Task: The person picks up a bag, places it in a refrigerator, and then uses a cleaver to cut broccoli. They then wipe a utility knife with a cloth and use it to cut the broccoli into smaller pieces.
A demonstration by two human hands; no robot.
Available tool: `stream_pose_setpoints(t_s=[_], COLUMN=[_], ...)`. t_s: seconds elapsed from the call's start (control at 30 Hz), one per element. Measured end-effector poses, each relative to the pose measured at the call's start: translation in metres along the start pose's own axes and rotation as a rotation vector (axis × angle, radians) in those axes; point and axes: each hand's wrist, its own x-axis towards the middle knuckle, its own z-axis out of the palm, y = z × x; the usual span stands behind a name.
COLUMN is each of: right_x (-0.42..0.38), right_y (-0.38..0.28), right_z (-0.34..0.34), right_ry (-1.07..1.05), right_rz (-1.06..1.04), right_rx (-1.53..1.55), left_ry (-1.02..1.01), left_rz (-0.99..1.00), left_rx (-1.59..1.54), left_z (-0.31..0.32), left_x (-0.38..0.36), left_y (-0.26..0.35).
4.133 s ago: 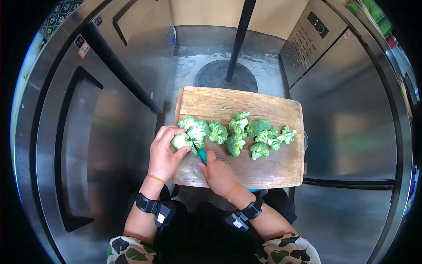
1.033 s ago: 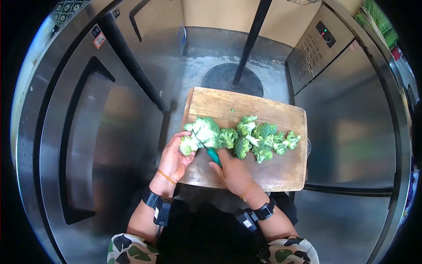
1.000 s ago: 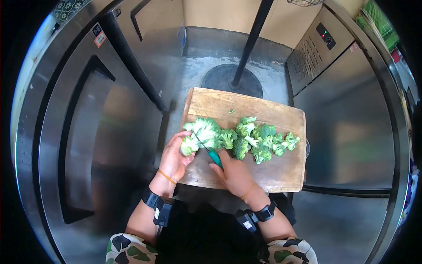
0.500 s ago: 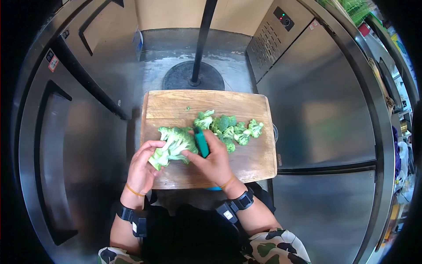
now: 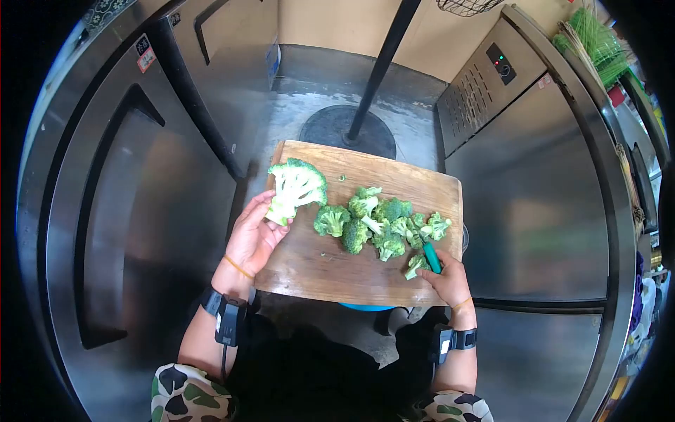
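Note:
My left hand (image 5: pixel 254 228) grips a large broccoli head (image 5: pixel 298 186) by its pale stem, over the left part of the wooden cutting board (image 5: pixel 302 274). At the board's right side, my right hand (image 5: pixel 447 280) is closed on a green-handled knife (image 5: pixel 432 258), whose blade is mostly hidden. A small broccoli floret (image 5: pixel 416 266) lies against the fingertips of that hand. Between the two hands, several cut broccoli florets (image 5: pixel 389 245) are spread across the board.
A black pole on a round base (image 5: pixel 327 129) stands behind the board. Steel cabinets (image 5: pixel 169 211) rise on the left, with more steel doors (image 5: pixel 538 197) on the right. Part of a blue object (image 5: pixel 367 307) shows below the board's front edge.
My left hand has lifted the broccoli head away from the knife. My right hand has moved right with the knife. More florets lie on the board, and the camera view has shifted.

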Motion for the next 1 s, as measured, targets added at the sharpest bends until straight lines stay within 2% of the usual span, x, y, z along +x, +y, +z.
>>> stream_pose_setpoints(t_s=[0.03,0.07,0.17,0.37,0.4,0.5,0.57,0.63,0.73,0.83,1.0], right_x=[0.001,0.003,0.004,0.002,0.001,0.003,-0.001,-0.002,0.0,0.001,0.006], right_y=[0.003,0.001,-0.014,-0.028,-0.042,-0.059,-0.082,-0.09,-0.106,-0.109,-0.108], right_z=[0.001,0.002,0.001,0.011,0.016,0.047,0.069,0.094,0.12,0.141,0.16], right_ry=[0.023,0.061,0.073,0.296,0.298,0.234,0.153,0.017,-0.136,-0.166,-0.182], right_rz=[-0.018,-0.157,-0.063,-0.264,-0.232,-0.303,-0.378,-0.369,-0.351,-0.343,-0.39], right_rx=[-0.099,-0.198,-0.201,-0.217,-0.164,-0.103,-0.169,-0.159,-0.14,-0.116,-0.148], left_ry=[0.01,0.023,0.038,0.085,0.083,0.09,0.087,0.076,0.048,0.153,0.121], left_rz=[-0.014,-0.048,-0.148,-0.304,-0.328,-0.357,-0.341,-0.309,-0.37,-0.443,-0.522], left_rx=[-0.02,-0.06,-0.199,-0.459,-0.482,-0.539,-0.57,-0.595,-0.686,-0.829,-0.96], left_z=[-0.004,-0.008,-0.015,-0.029,-0.027,-0.023,-0.019,-0.013,-0.02,-0.02,-0.027], left_x=[0.003,0.006,0.011,0.018,0.016,0.013,0.011,0.006,0.007,0.005,0.0], left_y=[-0.002,-0.003,-0.004,-0.009,-0.009,-0.008,-0.008,-0.005,-0.004,-0.003,-0.003])
